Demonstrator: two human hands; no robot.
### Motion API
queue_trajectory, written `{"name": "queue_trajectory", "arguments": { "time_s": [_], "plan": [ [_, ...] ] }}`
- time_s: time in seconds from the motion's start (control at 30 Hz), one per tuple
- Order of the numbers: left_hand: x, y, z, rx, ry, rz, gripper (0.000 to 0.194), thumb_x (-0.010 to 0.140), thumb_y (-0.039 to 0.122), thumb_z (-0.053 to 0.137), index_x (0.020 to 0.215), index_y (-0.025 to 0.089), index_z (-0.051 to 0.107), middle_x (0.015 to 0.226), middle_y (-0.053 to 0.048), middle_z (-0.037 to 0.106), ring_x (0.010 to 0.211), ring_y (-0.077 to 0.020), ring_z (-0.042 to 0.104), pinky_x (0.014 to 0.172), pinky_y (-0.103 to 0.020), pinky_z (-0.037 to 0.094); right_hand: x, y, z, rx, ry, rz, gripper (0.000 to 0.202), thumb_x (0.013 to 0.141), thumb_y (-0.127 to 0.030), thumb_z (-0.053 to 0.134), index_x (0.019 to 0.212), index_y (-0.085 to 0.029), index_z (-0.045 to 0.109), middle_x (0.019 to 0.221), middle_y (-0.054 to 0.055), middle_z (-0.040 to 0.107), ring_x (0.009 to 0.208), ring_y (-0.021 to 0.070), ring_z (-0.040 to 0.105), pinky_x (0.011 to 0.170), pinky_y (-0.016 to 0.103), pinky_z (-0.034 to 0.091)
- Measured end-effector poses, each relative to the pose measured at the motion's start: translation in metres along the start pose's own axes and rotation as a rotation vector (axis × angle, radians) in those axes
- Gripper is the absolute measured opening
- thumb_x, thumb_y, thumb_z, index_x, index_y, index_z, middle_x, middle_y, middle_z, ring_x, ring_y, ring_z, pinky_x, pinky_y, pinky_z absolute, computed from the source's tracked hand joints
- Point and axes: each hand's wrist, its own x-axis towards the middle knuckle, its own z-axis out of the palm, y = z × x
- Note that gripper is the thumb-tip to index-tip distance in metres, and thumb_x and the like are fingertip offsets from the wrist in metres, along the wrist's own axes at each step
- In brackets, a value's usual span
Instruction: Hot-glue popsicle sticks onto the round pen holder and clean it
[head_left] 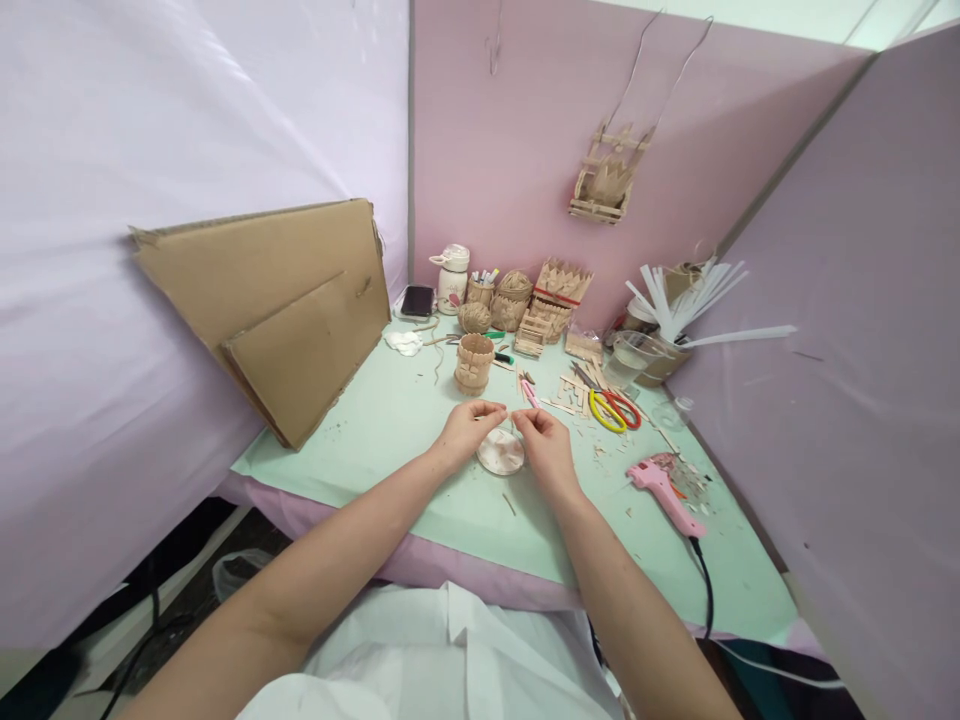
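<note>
My left hand (471,430) and my right hand (543,440) come close together over the front middle of the table, fingertips pinched. Whatever sits between the fingertips is too small to make out. Just below them lies a round whitish disc (501,456), like a small lid or dish, flat on the green cloth. Behind my left hand stands a small round wooden-stick cup (473,365). A short twig-like scrap (509,505) lies in front of the disc.
To the right are scissors (606,412) with yellow and red handles and a pink glue gun (667,496) with a black cord. Cardboard sheets (300,330) lean at left. Twine balls (474,318), a white bottle (452,280) and a clear cup (628,360) stand at the back.
</note>
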Motion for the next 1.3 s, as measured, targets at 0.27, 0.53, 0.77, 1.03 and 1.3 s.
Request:
{"name": "queue_trajectory", "arguments": {
  "time_s": [0.27,0.53,0.77,1.03,1.3],
  "plan": [
    [-0.0017,0.0032,-0.0004,0.077,0.011,0.021,0.018,0.068,0.03,0.068,0.071,0.012,0.066,0.105,-0.012,0.067,0.096,-0.0219,0.06,0.091,-0.034,0.042,-0.0005,-0.0026,0.0,-0.019,-0.03,0.015,0.026,0.068,-0.042,0.063,0.07,-0.016,0.065,0.07,0.003,0.064,0.062,0.0146,0.05,0.057,0.026,0.038],
    [-0.0027,0.0055,-0.0002,0.103,0.009,0.013,0.018,0.068,0.03,0.066,0.069,0.012,0.065,0.107,-0.013,0.066,0.098,-0.0222,0.06,0.094,-0.035,0.04,0.0007,-0.0004,-0.0008,-0.046,-0.037,0.024,0.022,0.066,-0.039,0.063,0.068,-0.016,0.063,0.065,0.0,0.06,0.057,0.0123,0.045,0.055,0.025,0.036],
    [-0.002,0.0032,-0.0019,0.083,-0.015,-0.013,0.017,0.068,0.029,0.065,0.069,0.012,0.065,0.111,-0.013,0.065,0.101,-0.0224,0.059,0.095,-0.034,0.039,0.0004,0.0003,-0.0016,-0.066,-0.039,0.01,0.025,0.066,-0.041,0.064,0.068,-0.016,0.063,0.063,0.001,0.06,0.057,0.0129,0.046,0.055,0.026,0.036],
    [-0.0025,0.0033,-0.0019,0.072,-0.031,-0.001,0.016,0.069,0.029,0.065,0.067,0.013,0.065,0.113,-0.012,0.064,0.101,-0.0224,0.059,0.096,-0.035,0.038,0.0005,0.0005,-0.0013,-0.069,-0.035,0.017,0.028,0.065,-0.044,0.064,0.065,-0.016,0.061,0.06,0.0,0.057,0.054,0.0117,0.043,0.052,0.025,0.035],
    [-0.0052,0.0086,0.0004,0.102,-0.019,0.026,0.013,0.069,0.026,0.065,0.066,0.013,0.063,0.114,-0.013,0.063,0.1,-0.0227,0.059,0.091,-0.035,0.041,0.0,0.0002,-0.0019,-0.073,-0.039,0.044,0.024,0.064,-0.039,0.064,0.064,-0.016,0.061,0.058,-0.001,0.055,0.053,0.0112,0.042,0.05,0.024,0.033]
  ]
}}
